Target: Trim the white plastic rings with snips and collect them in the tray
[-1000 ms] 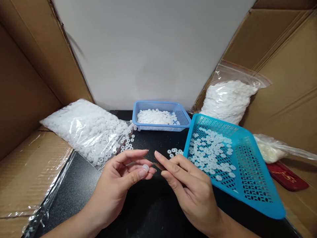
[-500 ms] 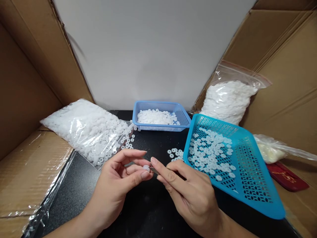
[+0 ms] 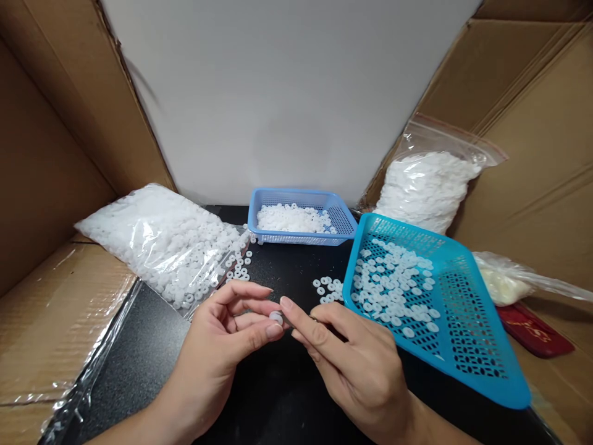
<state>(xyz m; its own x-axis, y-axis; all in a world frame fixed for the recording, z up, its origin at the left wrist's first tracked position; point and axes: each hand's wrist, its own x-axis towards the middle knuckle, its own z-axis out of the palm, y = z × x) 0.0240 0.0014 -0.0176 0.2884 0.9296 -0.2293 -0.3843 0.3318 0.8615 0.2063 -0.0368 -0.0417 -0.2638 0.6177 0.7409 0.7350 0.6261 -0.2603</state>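
Note:
Between its thumb and fingers, my left hand (image 3: 217, 352) pinches a small white disc (image 3: 277, 317). My right hand (image 3: 356, 364) is closed around a thin dark tool that is mostly hidden, its index finger stretched along it toward the disc. The tool's tip is at or beside the disc; contact cannot be made out. Many white rings lie in the teal basket (image 3: 491, 383), right of my right hand. Loose white rings (image 3: 327, 285) are on the black table (image 3: 278, 395) beside that basket.
A blue basket (image 3: 301, 238) with white rings stands at the back. An opened bag of rings (image 3: 171, 241) lies left, spilling some. At the right are a full zip bag (image 3: 424, 185), a small knotted bag (image 3: 500, 281) and a red object (image 3: 532, 334). Cardboard (image 3: 55, 309) flanks the table.
The disc has tilted in my left fingers and shows more of its flat face. My right hand has shifted slightly left with the tool.

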